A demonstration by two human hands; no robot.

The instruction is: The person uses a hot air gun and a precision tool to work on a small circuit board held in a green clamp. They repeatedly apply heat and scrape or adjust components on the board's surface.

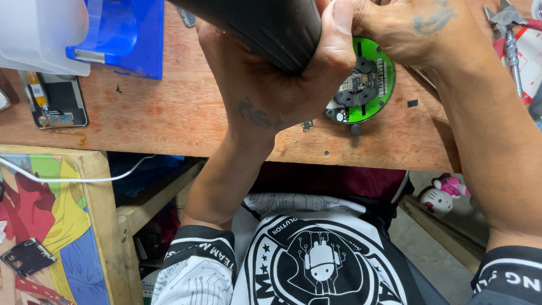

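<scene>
My left hand [265, 73] is wrapped around a thick dark grey tool handle [265, 28] that slants up toward the top of the view. My right hand [412, 28] is closed just beside it, fingers pressed near the handle's end; what it grips is hidden. Under both hands lies a round green holder [375, 93] with a small dark circuit board clamped in it, on the worn wooden workbench [169, 113]. The tool's tip is hidden behind my hands.
A blue and white plastic box [84, 34] stands at the back left, with a phone part [56, 101] beside it. Pliers [511, 34] lie at the far right. A painted wooden board [51, 226] with a white cable sits lower left. Tiny parts dot the bench.
</scene>
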